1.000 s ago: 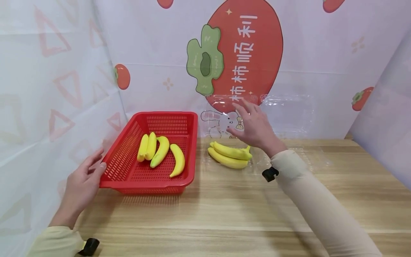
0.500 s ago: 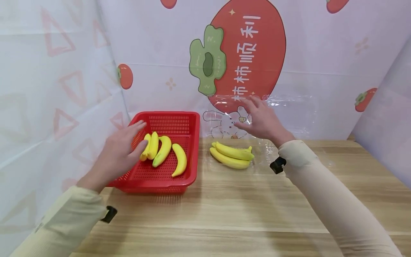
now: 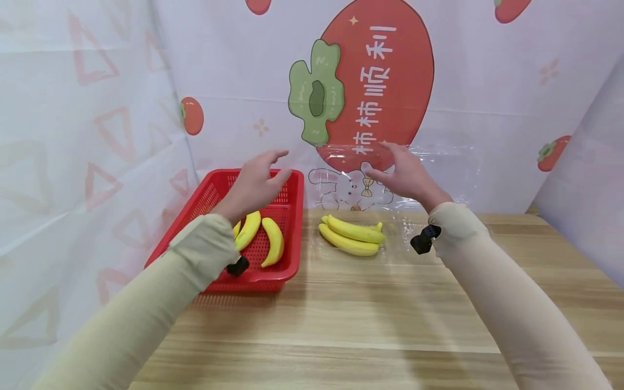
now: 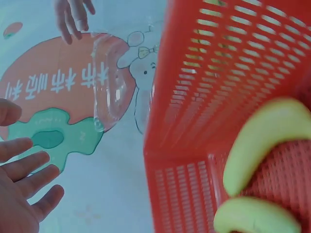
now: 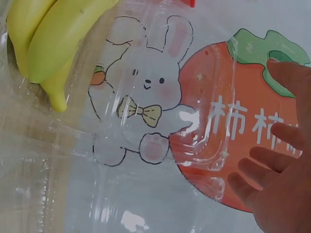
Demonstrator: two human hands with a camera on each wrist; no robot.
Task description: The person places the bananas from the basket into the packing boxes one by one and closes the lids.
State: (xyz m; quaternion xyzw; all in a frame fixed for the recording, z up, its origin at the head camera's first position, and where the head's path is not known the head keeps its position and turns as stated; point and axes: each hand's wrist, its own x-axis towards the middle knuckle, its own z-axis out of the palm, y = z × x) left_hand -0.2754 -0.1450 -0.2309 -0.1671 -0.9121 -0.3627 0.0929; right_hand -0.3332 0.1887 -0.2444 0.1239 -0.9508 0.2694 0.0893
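My left hand [image 3: 258,184] hovers over the red basket [image 3: 292,244], its fingers extended and holding nothing. Yellow bananas [image 3: 274,242] lie in that basket; my forearm covers part of them in the head view. To the right, my right hand [image 3: 407,174] hangs in the air with thumb and fingers spread, in front of the raised lid of a clear plastic clamshell box [image 5: 214,165]. Bananas [image 3: 353,234] sit together in the left part of the box's base. In the left wrist view the fingers [image 4: 34,187] of the left hand are apart from the basket wall.
A wooden table [image 3: 341,319] carries the basket and the box. Behind it stands a printed cloth backdrop [image 3: 487,81], and a patterned cloth [image 3: 58,216] borders the left side, close to the basket. The box's right part [image 3: 439,168] is transparent and hard to make out.
My left hand has left the basket's left rim and moved right, over the basket. My right hand has shifted slightly right and stays raised. The bananas have not moved.
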